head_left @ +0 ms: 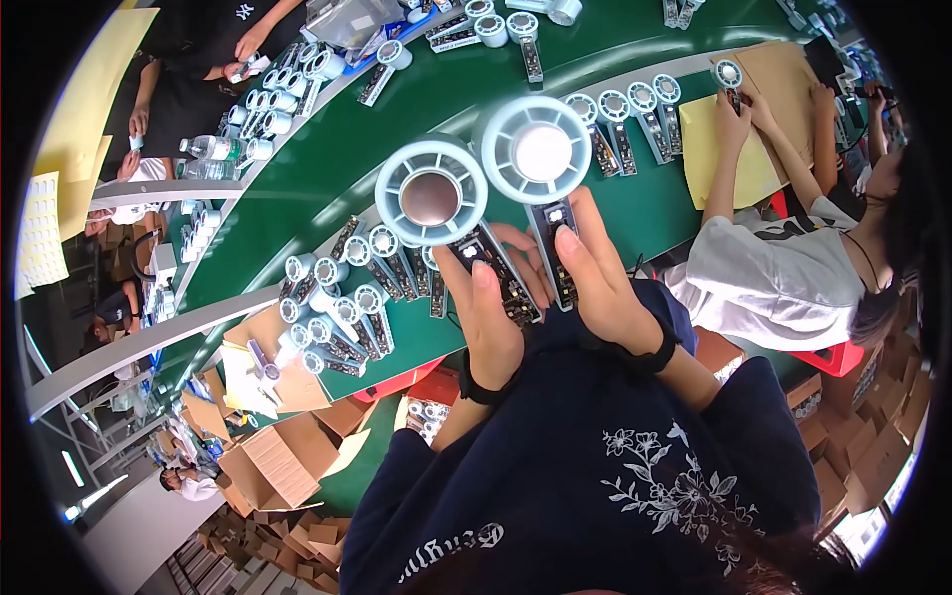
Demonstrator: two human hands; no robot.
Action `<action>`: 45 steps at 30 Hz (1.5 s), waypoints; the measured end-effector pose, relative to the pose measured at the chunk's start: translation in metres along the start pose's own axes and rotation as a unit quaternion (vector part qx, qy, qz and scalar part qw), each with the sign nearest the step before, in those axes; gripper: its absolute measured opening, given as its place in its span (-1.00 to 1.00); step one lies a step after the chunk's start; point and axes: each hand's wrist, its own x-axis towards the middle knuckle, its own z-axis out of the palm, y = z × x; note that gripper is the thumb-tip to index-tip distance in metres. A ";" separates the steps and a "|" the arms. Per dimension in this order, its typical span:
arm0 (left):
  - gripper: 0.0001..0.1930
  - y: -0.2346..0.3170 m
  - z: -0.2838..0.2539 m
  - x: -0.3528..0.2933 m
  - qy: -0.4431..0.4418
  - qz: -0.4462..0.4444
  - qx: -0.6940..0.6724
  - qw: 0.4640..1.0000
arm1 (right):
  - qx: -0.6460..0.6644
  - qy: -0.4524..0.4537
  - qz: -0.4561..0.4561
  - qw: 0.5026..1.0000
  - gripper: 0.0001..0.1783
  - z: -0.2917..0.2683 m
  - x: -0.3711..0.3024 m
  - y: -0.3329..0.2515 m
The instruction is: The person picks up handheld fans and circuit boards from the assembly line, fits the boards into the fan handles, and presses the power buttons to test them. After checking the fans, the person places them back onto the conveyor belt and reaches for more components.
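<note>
My left hand (488,322) is closed around the handle of a half-open handheld fan (395,171), its thumb on the bare circuit board. The fan has a pale blue round head with spokes and a dark, coppery disc at its centre. In my right hand (607,297) is a second handheld fan (504,178), gripped by the handle with the thumb on its board. Its central disc looks bright white. Both fans are held upright side by side above the green bench, heads pointing away from me. The fingers behind the handles are partly hidden.
Several similar fans (327,270) lie in a cluster on the green bench (436,109) at left; others (615,106) form a row at right. A co-worker (783,268) at right handles a fan over yellow paper (729,159). An open cardboard box (283,461) stands lower left.
</note>
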 end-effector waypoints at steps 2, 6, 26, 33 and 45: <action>-0.48 0.003 0.003 0.001 0.006 0.000 -0.006 1.000 | -0.009 0.002 -0.003 1.000 -0.72 -0.001 0.000 0.002; -0.49 0.003 0.002 0.004 0.001 0.000 0.009 1.000 | -0.039 0.004 0.002 0.999 -0.66 -0.004 -0.002 0.006; -0.61 -0.051 -0.007 0.044 0.014 -0.087 0.021 0.996 | -0.059 0.097 -0.004 0.994 -0.78 -0.065 0.014 0.026; -0.68 -0.124 -0.030 0.086 0.024 -0.154 -0.001 0.988 | -0.157 0.277 0.001 0.948 -0.72 -0.183 0.035 0.058; -0.72 -0.195 -0.028 0.120 0.002 -0.234 -0.009 0.972 | -0.071 0.349 0.181 0.917 -0.65 -0.362 0.075 0.108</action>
